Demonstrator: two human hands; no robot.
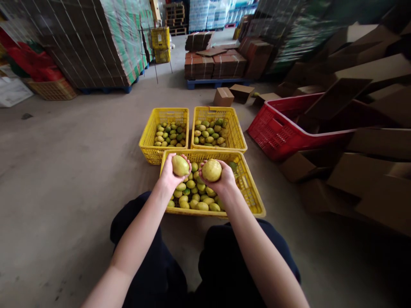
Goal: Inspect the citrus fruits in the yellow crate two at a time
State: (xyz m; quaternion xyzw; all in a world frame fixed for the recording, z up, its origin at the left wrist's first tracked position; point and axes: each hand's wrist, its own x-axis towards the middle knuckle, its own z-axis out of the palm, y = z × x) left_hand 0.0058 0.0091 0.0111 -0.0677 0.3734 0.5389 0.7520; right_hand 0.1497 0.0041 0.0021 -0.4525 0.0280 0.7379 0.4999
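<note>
My left hand [173, 173] holds a yellow-green fruit [180, 165] in its curled fingers, palm up. A rounder pale yellow fruit [212, 170] rests in my right hand [224, 177], whose fingers curl around it from below. Both hands are above the near yellow crate [253, 194], where many green and yellow fruits [202, 206] lie. Behind it stand two more yellow crates side by side, the left one [147, 139] and the right one [239, 132], each partly filled with similar fruits.
At the right, a red crate [271, 132] stands among piled cardboard boxes [372, 171]. Bundled cardboard [213, 66] sits on a blue pallet farther back. A tall wrapped stack [86, 42] and a wicker basket [53, 89] are at the left. My knees flank the near crate's front.
</note>
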